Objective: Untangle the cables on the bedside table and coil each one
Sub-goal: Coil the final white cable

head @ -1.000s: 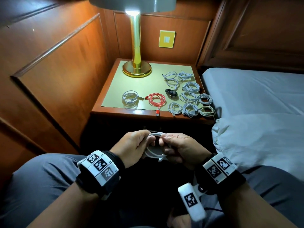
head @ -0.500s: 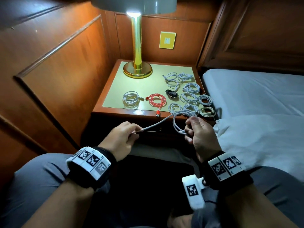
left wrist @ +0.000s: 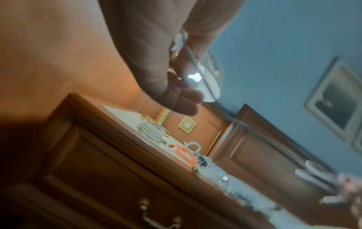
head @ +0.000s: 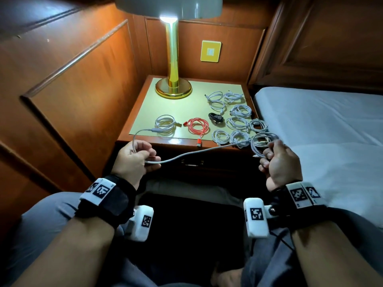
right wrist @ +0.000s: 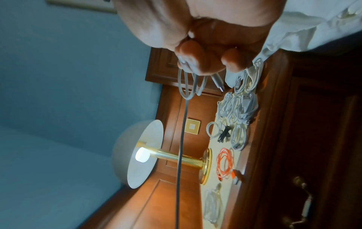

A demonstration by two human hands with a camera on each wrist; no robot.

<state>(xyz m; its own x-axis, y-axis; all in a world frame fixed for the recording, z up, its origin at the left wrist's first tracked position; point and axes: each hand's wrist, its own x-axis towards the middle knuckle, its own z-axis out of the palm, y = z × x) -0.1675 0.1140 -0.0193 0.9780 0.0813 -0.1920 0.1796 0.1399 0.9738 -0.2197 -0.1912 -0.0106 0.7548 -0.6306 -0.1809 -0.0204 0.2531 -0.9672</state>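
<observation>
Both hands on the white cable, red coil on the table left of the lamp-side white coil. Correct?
One slip: the red coil lies right of that white coil, as the head view shows. The rest holds: left hand and right hand both grip the white cable in front of the bedside table.

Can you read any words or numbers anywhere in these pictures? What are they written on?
There are no words or numbers to read.
Wrist bands: black and white square code patterns, no letters.
Yellow wall plate: a small pale mark in its middle, too blurred to read.
Cable plugs, such as the red cable: too small to show any marking.
</observation>
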